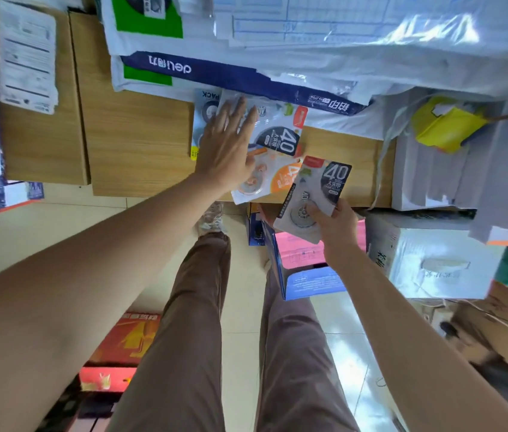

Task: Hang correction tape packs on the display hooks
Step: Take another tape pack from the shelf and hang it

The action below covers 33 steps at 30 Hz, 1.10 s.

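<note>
The left hand (227,145) is laid flat, fingers straight and slightly spread, on a small heap of correction tape packs lying on the wooden worktop (140,141). Under its fingers a white pack (277,132) is seen, bearing a large "40" on a dark round label and a red tab at its far right corner. Just nearer, partly beneath the palm, an orange pack (265,179) is overlapped by it and juts over the near edge of the worktop. To the left of both, a grey pack (206,120) is printed with the word "PACK".

A further pack (315,194) is pinched by the right hand (337,226), thumb on its front over the round tape wheel, above the near edge of the worktop and just right of the orange pack. "40" and smaller Chinese characters are read on its dark panel.

Beyond the heap, paper reams (168,65) are stacked, with "deli" printed on a blue band. A yellow object (446,126) is seen at the far right. Below, on the floor, a blue box (302,282) with pink contents stands beside the person's legs.
</note>
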Each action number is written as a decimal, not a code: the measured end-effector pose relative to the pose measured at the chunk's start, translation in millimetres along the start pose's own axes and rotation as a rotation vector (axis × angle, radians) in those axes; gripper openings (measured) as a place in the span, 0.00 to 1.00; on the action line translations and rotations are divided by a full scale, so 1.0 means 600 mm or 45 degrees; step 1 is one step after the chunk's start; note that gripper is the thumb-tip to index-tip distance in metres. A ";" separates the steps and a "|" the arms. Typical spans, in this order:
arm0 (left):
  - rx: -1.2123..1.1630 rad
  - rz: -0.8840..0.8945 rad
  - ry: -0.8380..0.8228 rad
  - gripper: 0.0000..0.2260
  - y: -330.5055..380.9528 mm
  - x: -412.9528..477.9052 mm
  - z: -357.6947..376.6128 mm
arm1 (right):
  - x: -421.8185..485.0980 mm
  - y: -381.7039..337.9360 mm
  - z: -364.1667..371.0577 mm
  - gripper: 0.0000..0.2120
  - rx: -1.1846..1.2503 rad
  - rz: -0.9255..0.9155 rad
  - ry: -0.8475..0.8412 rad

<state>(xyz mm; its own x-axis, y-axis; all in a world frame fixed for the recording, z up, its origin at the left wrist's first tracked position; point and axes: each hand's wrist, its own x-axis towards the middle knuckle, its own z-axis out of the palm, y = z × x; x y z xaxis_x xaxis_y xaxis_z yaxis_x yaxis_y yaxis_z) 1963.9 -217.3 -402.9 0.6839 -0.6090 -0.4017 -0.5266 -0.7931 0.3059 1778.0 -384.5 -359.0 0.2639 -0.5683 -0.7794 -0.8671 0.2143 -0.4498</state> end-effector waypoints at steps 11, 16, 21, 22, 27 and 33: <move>-0.331 0.064 0.210 0.19 0.022 -0.082 0.013 | -0.019 -0.025 0.012 0.12 0.172 0.003 -0.006; -0.203 -0.194 0.309 0.27 0.020 -0.073 0.024 | -0.020 -0.031 0.013 0.11 0.158 -0.055 -0.001; -0.017 -0.300 0.130 0.42 0.049 -0.051 0.039 | -0.019 -0.028 0.011 0.12 0.152 -0.057 0.000; -0.004 -0.321 0.117 0.43 0.053 -0.049 0.045 | -0.018 -0.028 0.010 0.12 0.143 -0.055 0.002; 0.006 -0.318 0.140 0.36 0.063 -0.057 0.059 | -0.012 -0.025 0.000 0.12 0.096 -0.050 -0.010; -0.053 -0.293 0.225 0.30 0.067 -0.082 0.060 | -0.011 -0.021 -0.004 0.12 0.056 -0.051 0.000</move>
<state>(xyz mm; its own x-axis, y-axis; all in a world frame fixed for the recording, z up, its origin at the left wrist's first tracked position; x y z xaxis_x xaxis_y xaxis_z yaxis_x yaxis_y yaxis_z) 1890.5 -219.2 -401.7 0.8622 -0.4011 -0.3093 -0.3287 -0.9077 0.2608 1785.8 -385.4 -346.9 0.2981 -0.5773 -0.7601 -0.8364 0.2257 -0.4995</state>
